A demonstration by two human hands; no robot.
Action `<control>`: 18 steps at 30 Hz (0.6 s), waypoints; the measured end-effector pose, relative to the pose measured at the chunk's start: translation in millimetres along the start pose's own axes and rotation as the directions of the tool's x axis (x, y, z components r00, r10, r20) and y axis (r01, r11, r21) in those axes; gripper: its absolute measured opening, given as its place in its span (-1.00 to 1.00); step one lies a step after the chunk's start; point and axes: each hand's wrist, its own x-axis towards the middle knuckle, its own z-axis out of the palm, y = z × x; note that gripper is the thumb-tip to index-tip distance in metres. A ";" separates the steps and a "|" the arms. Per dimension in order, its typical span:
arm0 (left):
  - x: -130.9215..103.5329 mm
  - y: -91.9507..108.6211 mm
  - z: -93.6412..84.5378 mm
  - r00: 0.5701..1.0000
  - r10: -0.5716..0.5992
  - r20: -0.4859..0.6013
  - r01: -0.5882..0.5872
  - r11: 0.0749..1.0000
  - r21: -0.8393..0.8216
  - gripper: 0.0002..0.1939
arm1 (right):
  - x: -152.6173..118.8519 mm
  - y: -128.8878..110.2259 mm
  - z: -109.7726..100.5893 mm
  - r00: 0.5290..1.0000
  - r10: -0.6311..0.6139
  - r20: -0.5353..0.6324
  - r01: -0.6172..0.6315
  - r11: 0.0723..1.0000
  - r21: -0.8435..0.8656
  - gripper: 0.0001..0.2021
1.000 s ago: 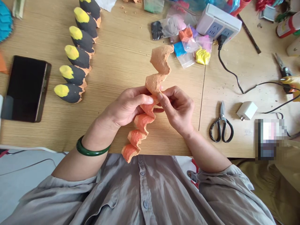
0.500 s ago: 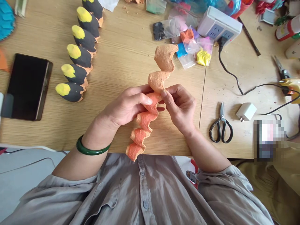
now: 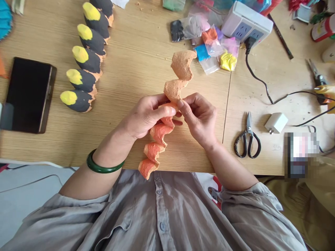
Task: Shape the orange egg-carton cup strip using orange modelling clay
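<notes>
A wavy strip of scooped cups (image 3: 160, 133), orange-coated in its lower part and bare tan at the top, is held between both hands over the table's front edge. My left hand (image 3: 150, 116) grips its middle, thumb on an orange cup and other fingers partly behind. My right hand (image 3: 199, 116) pinches the strip's right edge between thumb and forefinger, just below the bare cups. The strip's lowest cup reaches past the table edge. A similar row of dark cups with yellow tips (image 3: 85, 78) lies at the upper left.
Small bags of coloured clay (image 3: 209, 36) and a white power strip (image 3: 247, 22) with a black cable lie at the back. Scissors (image 3: 247, 139) and a white adapter (image 3: 276, 123) are at right, a dark phone (image 3: 27, 94) at left. Another person's clothing shows at lower right.
My left thumb has slid right and slightly down across the orange cup, toward my right thumb. The strip has shifted slightly left. My right hand keeps its pinch.
</notes>
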 end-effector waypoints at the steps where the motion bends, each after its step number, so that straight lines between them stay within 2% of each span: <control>1: -0.3 1.1 1.3 1.000 -0.002 -0.008 0.002 1.000 0.000 -0.65 | -0.1 0.0 0.4 1.000 0.005 0.003 -0.005 1.000 0.000 -0.36; 6: -4.2 10.0 1.3 0.999 -0.012 0.030 0.014 0.999 -0.045 -0.73 | -0.5 -0.1 0.6 0.999 0.038 0.000 -0.038 0.999 -0.005 -0.33; 10: -7.3 14.0 -3.2 0.995 -0.046 0.094 0.046 0.999 -0.001 -0.68 | -1.0 -0.8 0.1 0.997 0.073 -0.020 -0.073 0.997 -0.005 -0.32; 18: -3.8 6.0 -2.5 0.998 0.004 0.070 0.000 0.999 -0.053 -0.65 | -0.3 -2.0 0.6 0.996 0.088 -0.026 -0.088 0.996 0.023 -0.32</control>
